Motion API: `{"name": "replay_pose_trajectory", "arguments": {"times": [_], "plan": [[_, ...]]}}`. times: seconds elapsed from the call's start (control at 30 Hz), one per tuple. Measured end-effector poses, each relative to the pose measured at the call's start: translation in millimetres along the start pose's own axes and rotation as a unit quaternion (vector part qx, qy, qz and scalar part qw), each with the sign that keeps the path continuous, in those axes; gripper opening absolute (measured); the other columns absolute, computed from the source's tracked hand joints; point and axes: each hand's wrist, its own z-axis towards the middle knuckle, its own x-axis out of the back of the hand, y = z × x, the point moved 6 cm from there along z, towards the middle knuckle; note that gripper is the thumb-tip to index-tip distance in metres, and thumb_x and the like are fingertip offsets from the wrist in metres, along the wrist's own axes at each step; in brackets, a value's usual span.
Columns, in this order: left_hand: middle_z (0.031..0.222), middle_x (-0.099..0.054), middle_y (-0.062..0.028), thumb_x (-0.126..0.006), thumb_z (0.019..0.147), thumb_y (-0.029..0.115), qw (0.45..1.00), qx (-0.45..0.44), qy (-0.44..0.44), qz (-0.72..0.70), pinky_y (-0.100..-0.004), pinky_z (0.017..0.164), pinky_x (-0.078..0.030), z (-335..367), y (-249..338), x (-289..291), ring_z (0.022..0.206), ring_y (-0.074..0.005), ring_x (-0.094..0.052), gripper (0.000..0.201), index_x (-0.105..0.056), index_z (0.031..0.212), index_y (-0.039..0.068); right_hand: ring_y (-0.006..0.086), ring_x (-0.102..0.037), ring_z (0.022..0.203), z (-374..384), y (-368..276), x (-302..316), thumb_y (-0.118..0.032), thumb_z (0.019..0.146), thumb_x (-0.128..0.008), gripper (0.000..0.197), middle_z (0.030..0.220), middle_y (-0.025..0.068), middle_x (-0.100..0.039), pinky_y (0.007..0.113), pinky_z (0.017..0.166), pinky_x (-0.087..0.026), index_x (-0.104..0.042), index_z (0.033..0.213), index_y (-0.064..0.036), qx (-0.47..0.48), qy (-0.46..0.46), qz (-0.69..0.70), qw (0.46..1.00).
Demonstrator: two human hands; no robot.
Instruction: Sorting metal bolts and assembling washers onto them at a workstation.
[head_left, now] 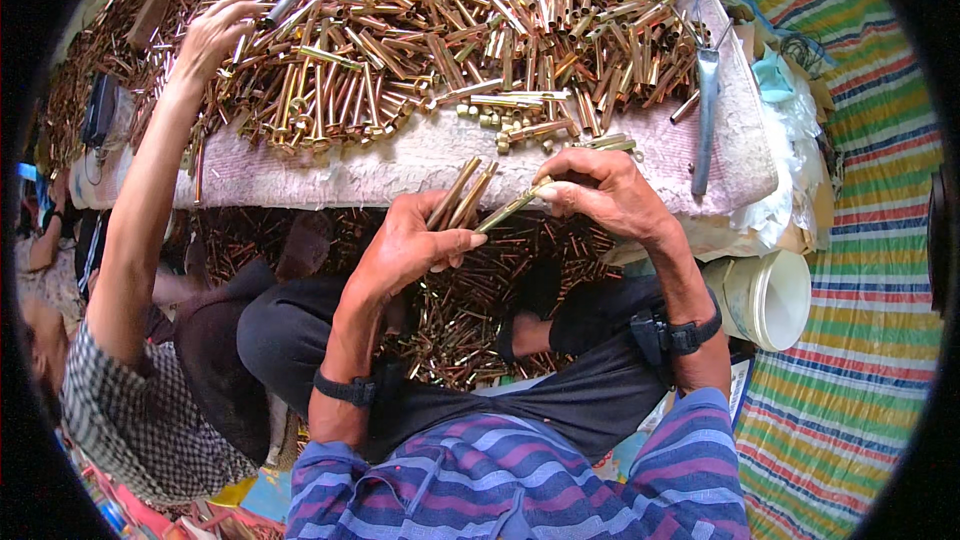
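My left hand (408, 245) is closed round several brass-coloured metal tubes (468, 192), which stick up past the fingers. Its thumb and fingers also grip the near end of a slim yellowish metal rod (508, 211). With thumb and forefinger my right hand (600, 195) pinches the far end of that rod, slanting up to the right between both hands. The fingers hide what sits on its tip. Just beyond my hands, several small metal nuts (492, 122) and loose tubes lie along the front of the padded table (400, 158).
A large heap of metal tubes and bolts (400, 30) covers the table's back. A co-worker's hand (215, 35) reaches into it from the left. A grey-handled tool (706, 120) lies at the right edge. More metal pieces (465, 325) are below, between my legs. A white bucket (780, 300) stands right.
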Motion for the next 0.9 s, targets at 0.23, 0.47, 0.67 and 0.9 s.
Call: {"name": "replay_pose_trajectory", "arguments": {"times": [0.23, 0.47, 0.67, 0.9], "plan": [[0.065, -0.057, 0.0012, -0.078, 0.081, 0.009, 1.000, 0.010, 0.000, -0.019, -0.0222, 0.045, -0.034, -0.5, -4.1, 1.3, 0.052, -0.0057, -0.049, 0.027, -0.067, 0.104, 0.001, 0.0076, -0.064, 0.078, 0.2, -4.7, -1.4, -0.002, 0.093, -0.062, 0.021, 0.085, 0.0025, -0.067, 0.023, 0.071, -0.052, -0.067, 0.113, 0.0001, -0.004, -0.006, -0.006, 1.000], [0.066, -0.057, 0.0009, -0.079, 0.081, 0.010, 1.000, 0.014, -0.007, -0.008, -0.0224, 0.045, -0.034, 0.3, -5.9, 3.6, 0.052, -0.0056, -0.048, 0.028, -0.068, 0.105, 0.000, 0.0081, -0.064, 0.077, 1.3, -5.4, -0.4, -0.001, 0.092, -0.062, 0.020, 0.085, 0.0030, -0.067, 0.024, 0.070, -0.052, -0.068, 0.111, 0.0003, 0.018, -0.009, -0.040, 0.999], [0.065, -0.058, 0.0009, -0.079, 0.080, 0.010, 1.000, 0.013, -0.007, -0.004, -0.0218, 0.046, -0.034, -1.4, -2.3, 2.5, 0.054, -0.0059, -0.050, 0.020, -0.067, 0.095, 0.002, 0.0076, -0.062, 0.072, 0.9, -5.1, -1.0, -0.008, 0.093, -0.064, 0.014, 0.080, 0.0027, -0.065, 0.025, 0.065, -0.050, -0.068, 0.103, 0.0010, 0.007, -0.010, -0.067, 0.998], [0.066, -0.060, 0.0005, -0.080, 0.079, 0.012, 0.999, 0.004, -0.030, 0.020, -0.0226, 0.047, -0.037, -3.3, 2.9, -1.5, 0.054, -0.0063, -0.052, 0.018, -0.065, 0.088, 0.004, 0.0122, -0.047, 0.058, 0.4, -4.0, -5.5, -0.023, 0.095, -0.064, 0.026, 0.062, 0.0075, -0.053, 0.033, 0.056, -0.043, -0.064, 0.083, 0.0007, 0.040, -0.011, -0.097, 0.994]]}}
